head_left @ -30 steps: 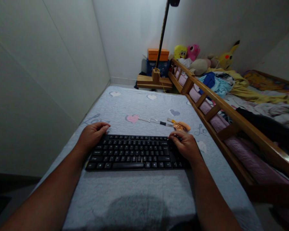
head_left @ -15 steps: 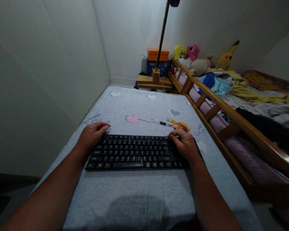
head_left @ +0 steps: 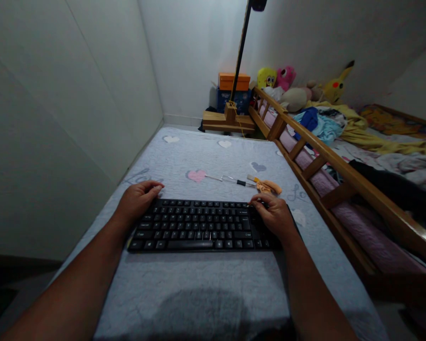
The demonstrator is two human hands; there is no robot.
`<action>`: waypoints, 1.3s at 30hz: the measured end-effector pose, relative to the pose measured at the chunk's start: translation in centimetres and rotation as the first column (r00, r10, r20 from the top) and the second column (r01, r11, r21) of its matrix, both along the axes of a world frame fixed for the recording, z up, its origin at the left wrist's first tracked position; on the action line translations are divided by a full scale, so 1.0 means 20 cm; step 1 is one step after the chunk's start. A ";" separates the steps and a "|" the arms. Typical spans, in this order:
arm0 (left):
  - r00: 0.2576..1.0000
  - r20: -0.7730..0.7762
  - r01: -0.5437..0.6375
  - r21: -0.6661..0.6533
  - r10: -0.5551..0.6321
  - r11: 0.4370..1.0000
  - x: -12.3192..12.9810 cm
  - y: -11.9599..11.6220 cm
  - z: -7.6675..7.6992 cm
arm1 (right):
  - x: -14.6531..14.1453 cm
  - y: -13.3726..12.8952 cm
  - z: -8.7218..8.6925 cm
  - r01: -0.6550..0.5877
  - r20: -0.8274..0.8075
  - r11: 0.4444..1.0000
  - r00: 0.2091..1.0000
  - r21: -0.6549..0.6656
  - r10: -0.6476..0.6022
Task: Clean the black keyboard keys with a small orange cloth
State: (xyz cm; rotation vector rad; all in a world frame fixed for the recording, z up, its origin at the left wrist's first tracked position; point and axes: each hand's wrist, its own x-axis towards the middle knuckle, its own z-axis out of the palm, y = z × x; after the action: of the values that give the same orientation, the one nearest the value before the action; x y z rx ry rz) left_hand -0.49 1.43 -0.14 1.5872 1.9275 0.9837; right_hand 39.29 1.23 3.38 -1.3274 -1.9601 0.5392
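Note:
A black computer keyboard (head_left: 199, 227) lies flat on a bed-like surface, its space bar side toward me. My left hand (head_left: 137, 201) rests at its upper left corner, thumb and fingers drawn together; whether anything is between them is hidden. Over the number pad at the right end lies my right hand (head_left: 272, 213), covering many of those keys. Its thumb and forefinger are pinched near the top row, and I cannot make out what is in them. Just beyond the right hand is a crumpled orange cloth (head_left: 269, 187).
Beside the cloth lie a small brush (head_left: 252, 178) and a thin metal tool with a black grip (head_left: 241, 183). A pale quilted sheet (head_left: 199, 279) covers the surface. A wooden bed rail (head_left: 326, 154) runs along the right; a wall (head_left: 74, 118) stands left.
The view has shifted very slightly. Both hands and the keyboard keep the same positions relative to each other.

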 end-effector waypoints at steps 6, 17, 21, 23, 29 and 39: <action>1.000 0.011 0.006 -0.004 -0.006 1.000 0.00 0.00 0.00 | -0.02 -0.01 0.02 -0.018 -0.016 0.999 1.000 -0.032 0.018; 0.999 0.036 0.024 0.014 -0.025 1.000 0.00 0.00 -0.01 | -0.07 0.03 0.03 -0.099 0.054 0.994 0.993 -0.044 0.102; 0.998 0.053 0.028 0.030 -0.030 0.999 0.00 0.01 -0.02 | -0.08 0.09 0.09 -0.180 0.133 0.976 0.972 -0.119 0.195; 0.998 0.052 0.036 0.024 -0.037 0.999 0.00 0.00 -0.02 | -0.08 0.11 0.11 -0.203 0.150 0.967 0.963 -0.152 0.225; 0.998 0.061 0.027 0.017 -0.028 0.999 0.00 0.00 -0.01 | -0.09 0.11 0.08 -0.162 0.103 0.979 0.979 -0.122 0.175; 0.999 0.043 0.022 -0.008 -0.021 1.000 0.00 0.00 -0.01 | -0.08 0.09 0.03 -0.118 -0.007 0.988 0.993 -0.100 0.118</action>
State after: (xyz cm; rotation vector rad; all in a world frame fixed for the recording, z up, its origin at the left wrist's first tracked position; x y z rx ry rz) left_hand -0.46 1.50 -0.25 1.5664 1.8799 0.9914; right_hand 37.68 3.11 4.01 -1.2759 -2.0435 0.7037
